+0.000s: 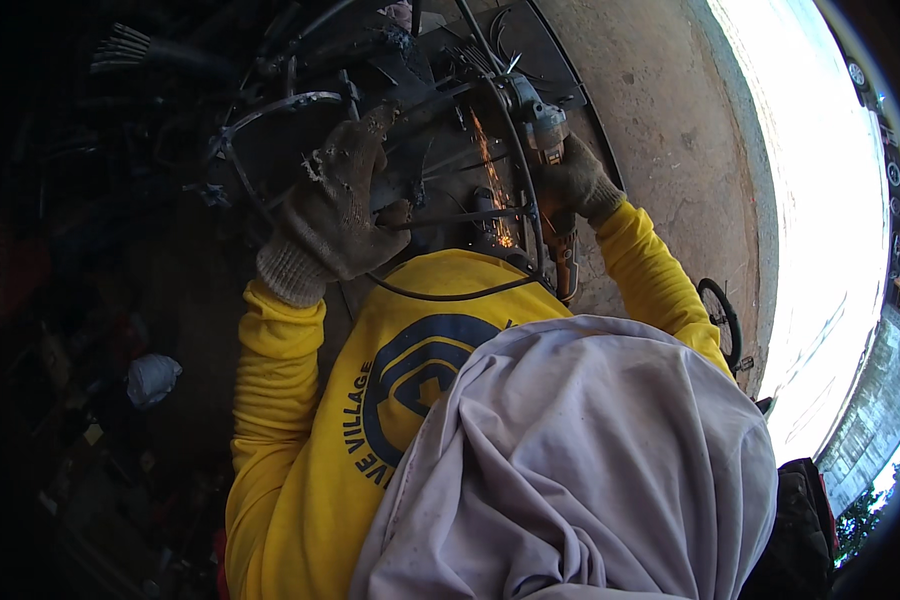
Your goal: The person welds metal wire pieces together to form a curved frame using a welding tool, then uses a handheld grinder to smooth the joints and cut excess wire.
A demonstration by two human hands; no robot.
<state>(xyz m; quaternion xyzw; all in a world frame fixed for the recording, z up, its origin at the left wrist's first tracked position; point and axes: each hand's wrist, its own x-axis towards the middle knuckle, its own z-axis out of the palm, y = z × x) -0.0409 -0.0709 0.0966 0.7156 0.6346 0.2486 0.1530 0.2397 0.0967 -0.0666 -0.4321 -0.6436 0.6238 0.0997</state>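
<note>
My right hand [577, 180], in a brown knit work glove, grips an angle grinder [545, 128] with a grey head and an orange-and-black body. Orange sparks [489, 178] stream from near the grinder's head down toward me. A frame of bent dark metal rods [521, 160] spans the space between my hands and curves close to my chest. My left hand [335, 205], in a worn glove with frayed fingers, is at the left part of this frame, thumb and fingers bent around it. Its exact grip is partly hidden, as is the contact between disc and metal.
Cut rods and scraps lie on a dark work surface [555, 60] beyond the frame. A bundle of metal prongs [122, 48] is at the far left. A white bag [154, 380] sits on the shadowed floor. A bicycle wheel [720, 322] stands by my right arm, beside concrete ground [685, 160].
</note>
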